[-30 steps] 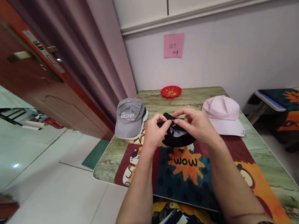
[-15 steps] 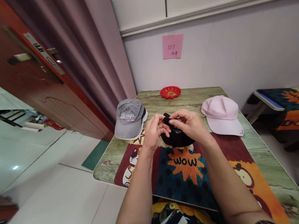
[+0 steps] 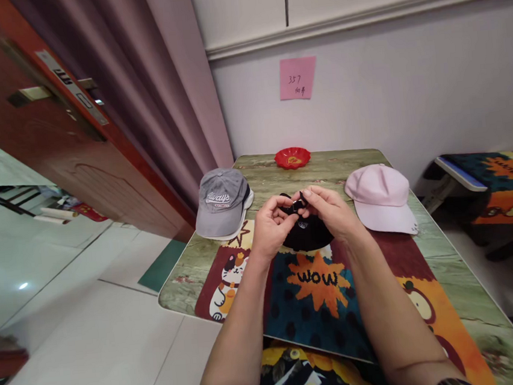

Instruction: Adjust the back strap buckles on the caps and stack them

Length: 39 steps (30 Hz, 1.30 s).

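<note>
A black cap (image 3: 308,237) lies on the patterned cloth in front of me, partly covered by my hands. Its back strap is raised, and a small shiny metal buckle (image 3: 296,205) shows between my fingertips. My left hand (image 3: 274,224) is closed, thumb and fingers pinching the strap at the buckle's left side. Closed too, my right hand (image 3: 331,209) pinches the black strap (image 3: 303,199) on the right of the buckle. How far the strap runs through the buckle is too small to tell.
Stacked caps stand at the left, a grey one (image 3: 222,202) on top. A pink cap (image 3: 382,198) sits at the right. Near the wall is a red scalloped dish (image 3: 292,157). The cloth (image 3: 295,316) covers the front of the table (image 3: 183,284). A wooden door (image 3: 113,170) stands left.
My left hand has turned and closed from loosely curled fingers to a pinch. The metal buckle now shows between my hands. The other caps have stayed put.
</note>
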{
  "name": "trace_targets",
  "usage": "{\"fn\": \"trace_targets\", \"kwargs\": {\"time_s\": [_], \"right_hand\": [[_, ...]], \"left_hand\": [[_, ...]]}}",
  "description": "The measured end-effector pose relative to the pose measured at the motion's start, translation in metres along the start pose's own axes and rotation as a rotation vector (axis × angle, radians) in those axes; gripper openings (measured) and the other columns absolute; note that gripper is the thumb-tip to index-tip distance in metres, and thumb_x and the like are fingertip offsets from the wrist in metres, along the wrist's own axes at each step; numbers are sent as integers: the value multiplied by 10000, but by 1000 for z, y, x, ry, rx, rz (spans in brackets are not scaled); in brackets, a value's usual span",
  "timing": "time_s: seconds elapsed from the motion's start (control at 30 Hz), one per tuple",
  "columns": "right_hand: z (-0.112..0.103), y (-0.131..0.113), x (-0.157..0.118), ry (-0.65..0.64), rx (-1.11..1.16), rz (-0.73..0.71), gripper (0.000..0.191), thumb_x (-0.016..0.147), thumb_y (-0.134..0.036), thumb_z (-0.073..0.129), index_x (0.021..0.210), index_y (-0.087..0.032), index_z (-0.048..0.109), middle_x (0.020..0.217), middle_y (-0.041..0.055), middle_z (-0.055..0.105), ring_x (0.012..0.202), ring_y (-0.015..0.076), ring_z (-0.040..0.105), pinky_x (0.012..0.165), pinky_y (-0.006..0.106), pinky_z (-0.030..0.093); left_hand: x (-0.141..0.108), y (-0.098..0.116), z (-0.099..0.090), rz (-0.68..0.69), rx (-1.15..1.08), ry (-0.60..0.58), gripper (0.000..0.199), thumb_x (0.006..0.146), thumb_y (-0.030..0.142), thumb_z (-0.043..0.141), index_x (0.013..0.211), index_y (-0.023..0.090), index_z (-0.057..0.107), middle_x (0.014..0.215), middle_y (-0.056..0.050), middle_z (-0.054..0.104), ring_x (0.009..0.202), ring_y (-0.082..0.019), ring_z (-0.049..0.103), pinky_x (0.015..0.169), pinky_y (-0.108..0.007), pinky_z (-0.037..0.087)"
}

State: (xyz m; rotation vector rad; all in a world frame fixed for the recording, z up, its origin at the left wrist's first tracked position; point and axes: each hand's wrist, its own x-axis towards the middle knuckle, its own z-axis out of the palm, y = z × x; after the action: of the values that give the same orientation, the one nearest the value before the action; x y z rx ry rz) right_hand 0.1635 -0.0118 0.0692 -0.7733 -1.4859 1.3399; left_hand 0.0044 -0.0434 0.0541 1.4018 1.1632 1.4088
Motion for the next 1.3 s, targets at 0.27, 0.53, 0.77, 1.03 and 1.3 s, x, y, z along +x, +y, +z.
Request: {"fn": "trace_targets", "kwargs": {"time_s": [0.27,0.53,0.77,1.03,1.3], "right_hand": [[-1,5,2,12,116,57,437,860,-627,650,915,-196,694,804,22,663,656,116,598,625,235,525],[4,0,1,137,-92,-10,433,830,-624,681,881,-195,655,711,-11,617,560,101,553,522,222,481],[4,3,1,168,-83,-16,403,853,-593,671,883,-193,634,777,13,674,604,120,648,579,240,540],[3,2,0,175,-238,-37,344,873,-537,639,852,-194,643,818,36,703,583,132,642,531,249,524],[3,-2,-2,186,-362,-85,220,867,-402,623,798,-193,621,1026,83,738,558,126,661,524,265,519]], "left_hand": [[-2,-1,0,107,70,62,318,757,308,780,1040,191,694,873,0,619,561,-51,474,498,-188,390],[-1,-5,1,88,36,84,330,738,320,805,1031,184,740,890,-21,626,585,-61,509,499,-184,439],[0,-4,3,20,-31,83,316,737,338,809,968,150,704,849,-24,636,578,-77,569,508,-204,489],[0,-3,2,136,88,104,249,751,334,806,937,184,737,884,-19,629,593,-64,505,508,-192,411],[-1,6,3,264,229,102,143,786,272,770,900,194,732,946,-26,628,593,-66,488,525,-213,397]]}}
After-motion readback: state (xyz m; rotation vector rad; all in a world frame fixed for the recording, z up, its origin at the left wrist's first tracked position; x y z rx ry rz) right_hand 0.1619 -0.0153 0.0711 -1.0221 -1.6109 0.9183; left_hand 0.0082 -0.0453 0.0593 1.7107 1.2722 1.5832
